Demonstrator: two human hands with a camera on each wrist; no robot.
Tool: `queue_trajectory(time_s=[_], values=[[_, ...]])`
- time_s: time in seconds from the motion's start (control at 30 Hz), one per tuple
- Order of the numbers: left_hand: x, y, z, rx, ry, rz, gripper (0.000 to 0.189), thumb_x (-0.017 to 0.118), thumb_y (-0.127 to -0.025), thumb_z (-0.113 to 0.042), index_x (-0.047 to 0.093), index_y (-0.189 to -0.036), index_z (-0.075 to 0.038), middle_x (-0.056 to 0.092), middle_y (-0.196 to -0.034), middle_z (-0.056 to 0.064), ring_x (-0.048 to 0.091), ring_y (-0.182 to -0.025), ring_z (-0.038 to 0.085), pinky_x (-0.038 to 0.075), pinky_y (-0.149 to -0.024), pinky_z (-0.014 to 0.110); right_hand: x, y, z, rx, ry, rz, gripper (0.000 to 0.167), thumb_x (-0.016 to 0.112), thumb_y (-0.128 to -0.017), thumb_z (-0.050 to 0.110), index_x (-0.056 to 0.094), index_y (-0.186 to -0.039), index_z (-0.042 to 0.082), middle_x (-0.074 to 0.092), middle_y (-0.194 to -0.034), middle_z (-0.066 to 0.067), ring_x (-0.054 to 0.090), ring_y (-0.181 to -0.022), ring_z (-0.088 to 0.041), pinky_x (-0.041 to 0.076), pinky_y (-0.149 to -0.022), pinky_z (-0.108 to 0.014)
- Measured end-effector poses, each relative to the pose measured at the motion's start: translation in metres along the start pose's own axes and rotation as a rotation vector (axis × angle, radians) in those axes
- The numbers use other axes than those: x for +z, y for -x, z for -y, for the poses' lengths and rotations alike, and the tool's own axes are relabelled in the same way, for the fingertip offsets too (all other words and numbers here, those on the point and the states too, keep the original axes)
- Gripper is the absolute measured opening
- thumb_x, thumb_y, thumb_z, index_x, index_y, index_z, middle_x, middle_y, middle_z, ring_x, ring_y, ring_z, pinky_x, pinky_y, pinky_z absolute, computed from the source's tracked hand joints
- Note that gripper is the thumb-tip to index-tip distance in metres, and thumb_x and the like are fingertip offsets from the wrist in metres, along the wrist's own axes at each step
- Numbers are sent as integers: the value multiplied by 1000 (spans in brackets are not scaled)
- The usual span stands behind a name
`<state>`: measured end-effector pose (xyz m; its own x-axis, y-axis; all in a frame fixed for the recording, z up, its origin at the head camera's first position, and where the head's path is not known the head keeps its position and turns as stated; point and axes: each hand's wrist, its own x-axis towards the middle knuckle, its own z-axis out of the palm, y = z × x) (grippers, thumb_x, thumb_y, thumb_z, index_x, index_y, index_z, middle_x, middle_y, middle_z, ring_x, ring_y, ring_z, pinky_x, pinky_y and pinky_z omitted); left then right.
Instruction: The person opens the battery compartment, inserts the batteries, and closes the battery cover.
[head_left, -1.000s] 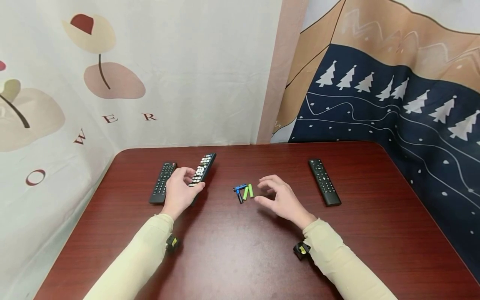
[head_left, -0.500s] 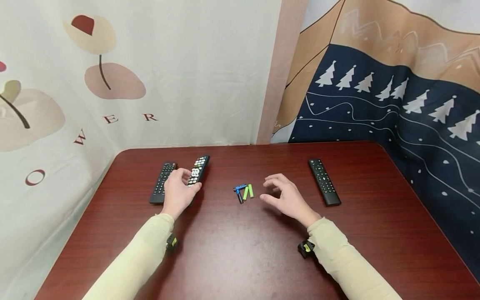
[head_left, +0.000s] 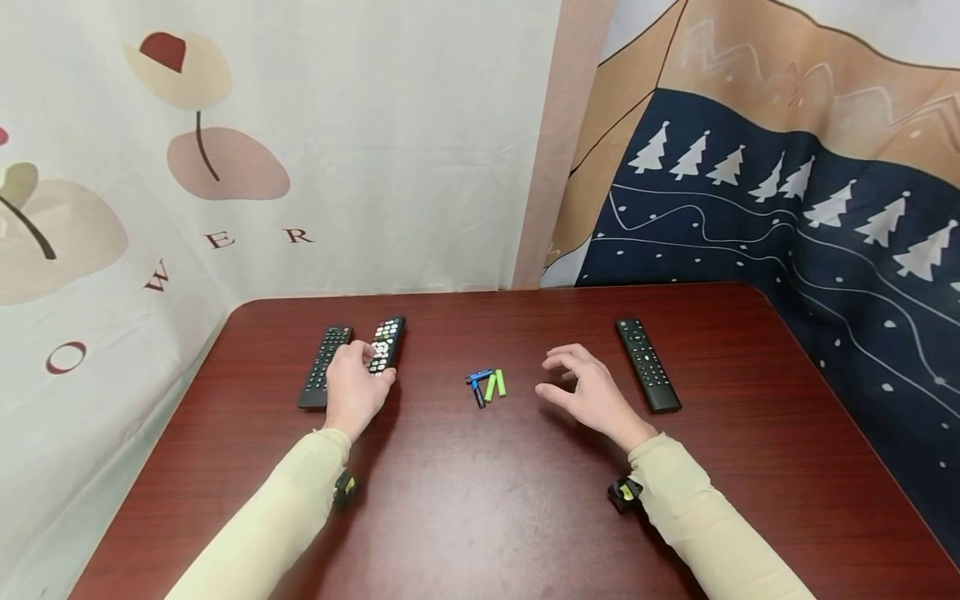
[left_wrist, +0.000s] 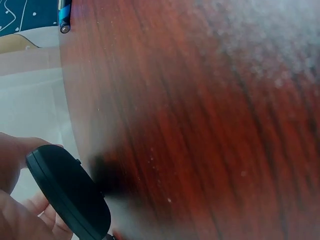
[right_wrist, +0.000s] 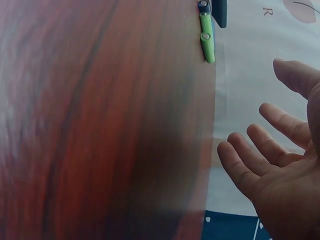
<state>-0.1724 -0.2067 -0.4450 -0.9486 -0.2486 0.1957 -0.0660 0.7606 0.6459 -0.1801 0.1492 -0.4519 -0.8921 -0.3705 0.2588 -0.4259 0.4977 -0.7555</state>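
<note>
Left of the batteries (head_left: 491,387), the left hand (head_left: 355,389) has its grip around the white-buttoned remote (head_left: 386,344), shifted farther from them; set-down appears under way. Right of them, the right hand (head_left: 588,392) has drawn away, loosely spread, holding nothing.

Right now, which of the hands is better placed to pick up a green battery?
Probably the right hand: it holds nothing, and the green batteries lie on its side of the blue ones. The left hand holds a white-buttoned remote.
</note>
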Motion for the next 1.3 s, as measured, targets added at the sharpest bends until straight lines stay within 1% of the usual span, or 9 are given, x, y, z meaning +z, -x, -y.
queue_trajectory(time_s=[0.2, 0.4, 0.57, 0.7, 0.87, 1.0, 1.13, 1.3], values=[[0, 0, 0, 9, -39, 17, 39, 79, -85, -10, 60, -114, 8, 57, -109, 25, 56, -101, 42, 48, -91, 54, -11, 1, -4, 13, 39, -28, 33, 81, -88, 12, 70, -116, -3, 61, -130, -21, 66, -108, -35, 57, -91, -51], [0, 0, -1, 6, -107, 39, 37, 80, -85, -14, 60, -110, 5, 59, -108, 24, 57, -100, 43, 49, -85, 55, -21, 2, -5, 41, 91, -45, 34, 81, -88, 12, 69, -115, -4, 60, -130, -20, 64, -108, -34, 57, -92, -51], [-1, 0, -1, -7, -142, 50, 36, 79, -85, -15, 61, -110, 3, 61, -108, 23, 58, -101, 44, 49, -83, 57, -29, 3, -6, 83, 161, -42, 35, 80, -90, 14, 68, -118, -4, 58, -130, -19, 64, -107, -36, 56, -94, -52], [-1, 0, -2, -9, -154, 50, 35, 80, -84, -16, 62, -109, 2, 61, -108, 23, 58, -102, 44, 50, -82, 57, -37, 4, -7, 131, 230, -52, 37, 78, -91, 17, 68, -120, -4, 57, -132, -20, 63, -106, -38, 54, -93, -52], [0, -1, -3, -15, -173, 42, 37, 82, -82, -17, 62, -108, 0, 62, -106, 22, 58, -101, 44, 50, -79, 58, -46, 5, -9, 174, 295, -59, 36, 76, -93, 19, 67, -120, -4, 56, -132, -22, 59, -111, -40, 50, -97, -55], [0, -1, -3, -22, -187, 43, 39, 83, -82, -18, 62, -109, 0, 62, -106, 21, 58, -101, 44, 51, -78, 58, -52, 7, -11, 187, 308, -54, 35, 75, -93, 18, 67, -119, -5, 56, -132, -24, 56, -117, -43, 47, -100, -58], [0, 0, -3, -25, -199, 54, 41, 83, -82, -20, 61, -111, 0, 62, -107, 22, 58, -101, 44, 51, -78, 58, -55, 9, -13, 201, 309, -48, 35, 73, -94, 17, 66, -120, -5, 54, -133, -25, 54, -122, -45, 47, -102, -60], [1, 0, -5, -41, -200, 69, 42, 83, -83, -21, 61, -113, -1, 61, -108, 21, 57, -103, 43, 50, -78, 58, -61, 12, -15, 216, 319, -43, 36, 73, -94, 16, 66, -121, -6, 53, -135, -26, 51, -125, -47, 45, -105, -60]])
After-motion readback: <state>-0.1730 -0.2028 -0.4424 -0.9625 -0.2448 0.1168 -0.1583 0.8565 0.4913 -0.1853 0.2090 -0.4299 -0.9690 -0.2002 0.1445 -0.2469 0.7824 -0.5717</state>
